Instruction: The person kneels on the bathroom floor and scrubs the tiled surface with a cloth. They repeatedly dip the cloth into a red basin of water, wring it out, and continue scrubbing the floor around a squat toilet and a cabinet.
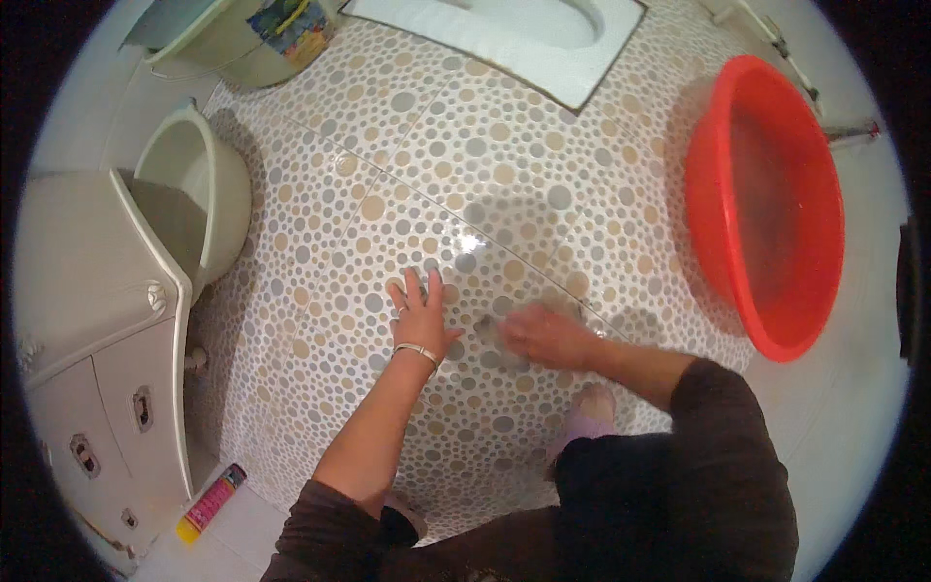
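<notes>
My left hand (422, 320), with a ring and a band at the wrist, is spread over the pebble-patterned floor tiles (371, 207) and holds nothing. Whether it touches the floor cannot be told. To its right, my right hand (542, 336) is blurred and curled low over the same floor. Something greyish shows at its fingertips, too blurred to name, and whether the hand grips it cannot be told. A shiny patch of light lies on the tiles ahead of both hands.
A red plastic basin (705, 189) stands at right, beside wall pipes (782, 51). A squat toilet (582, 69) lies at the far side. At left are a pale tub (233, 196), a bucket (240, 65), a white cabinet (138, 385) and a yellow-capped container (211, 502). My feet are below.
</notes>
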Demonstrator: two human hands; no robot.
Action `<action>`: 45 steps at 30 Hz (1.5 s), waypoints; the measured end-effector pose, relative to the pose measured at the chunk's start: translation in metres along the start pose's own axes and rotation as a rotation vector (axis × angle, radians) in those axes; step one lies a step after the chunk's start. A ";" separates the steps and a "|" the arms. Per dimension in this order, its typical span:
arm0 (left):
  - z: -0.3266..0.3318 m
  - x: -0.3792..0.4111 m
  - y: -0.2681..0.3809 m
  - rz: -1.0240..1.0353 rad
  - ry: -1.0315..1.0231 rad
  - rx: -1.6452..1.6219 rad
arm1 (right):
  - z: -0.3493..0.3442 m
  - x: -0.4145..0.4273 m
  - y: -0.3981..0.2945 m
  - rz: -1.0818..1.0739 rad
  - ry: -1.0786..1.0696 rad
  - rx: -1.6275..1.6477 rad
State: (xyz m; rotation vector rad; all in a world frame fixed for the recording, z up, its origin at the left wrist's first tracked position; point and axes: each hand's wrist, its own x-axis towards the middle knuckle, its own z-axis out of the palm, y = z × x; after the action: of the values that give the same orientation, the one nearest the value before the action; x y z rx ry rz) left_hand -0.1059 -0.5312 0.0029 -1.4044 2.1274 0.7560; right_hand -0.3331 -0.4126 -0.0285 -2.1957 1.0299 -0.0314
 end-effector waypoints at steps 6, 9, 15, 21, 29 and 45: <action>-0.002 0.008 0.009 -0.150 -0.090 0.044 | 0.018 0.016 0.001 0.094 0.142 0.004; 0.004 0.012 0.000 -0.058 -0.038 0.002 | -0.063 0.109 0.069 0.101 0.376 -0.070; -0.007 0.031 0.023 -0.040 -0.050 -0.092 | -0.084 0.124 0.118 0.112 0.675 -0.192; -0.029 0.052 0.088 -0.112 -0.113 0.085 | 0.019 -0.088 0.026 0.361 0.327 -0.105; -0.028 0.065 0.091 -0.056 -0.146 0.054 | -0.088 0.029 0.159 0.576 0.715 -0.306; -0.032 0.083 0.127 -0.036 -0.208 0.210 | 0.031 -0.135 0.079 0.854 0.659 -0.176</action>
State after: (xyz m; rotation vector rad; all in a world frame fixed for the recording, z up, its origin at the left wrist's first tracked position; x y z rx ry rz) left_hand -0.2563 -0.5669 -0.0044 -1.1972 1.9532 0.6157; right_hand -0.4684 -0.3369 -0.0651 -1.7303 2.3383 -0.2959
